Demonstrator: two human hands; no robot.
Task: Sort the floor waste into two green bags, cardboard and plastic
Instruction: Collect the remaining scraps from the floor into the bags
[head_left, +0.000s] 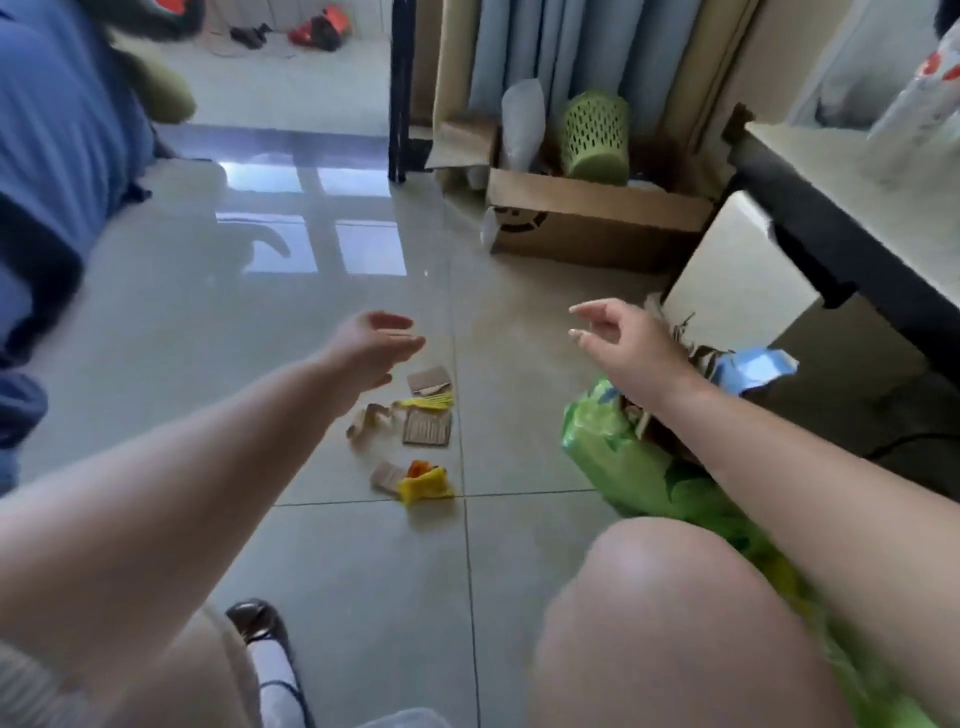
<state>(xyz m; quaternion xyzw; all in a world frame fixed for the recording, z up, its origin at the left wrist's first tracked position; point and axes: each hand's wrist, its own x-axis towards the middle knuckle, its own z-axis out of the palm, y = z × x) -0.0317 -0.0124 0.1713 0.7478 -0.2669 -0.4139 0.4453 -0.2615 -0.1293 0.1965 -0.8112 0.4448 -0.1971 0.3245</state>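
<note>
Small waste lies on the grey tiled floor: a flat cardboard scrap (429, 379), a ribbed cardboard piece (427, 428), a curled cardboard strip (366, 419), a yellow plastic strip (426, 401) and a crumpled yellow plastic wrapper (425, 484) beside another cardboard bit (385, 476). My left hand (371, 348) hovers open just above and left of the pile, holding nothing. My right hand (621, 345) is open over a green bag (608, 441) with cardboard pieces inside. A second green bag is not clearly visible.
A blue plastic packet (756, 369) lies beyond the green bag. A large cardboard box (592, 223) with a green perforated basket (597, 135) stands at the back. A white cabinet (737, 280) and a dark table edge (831, 228) are on the right. My knee (665, 623) and shoe (260, 623) are in the foreground.
</note>
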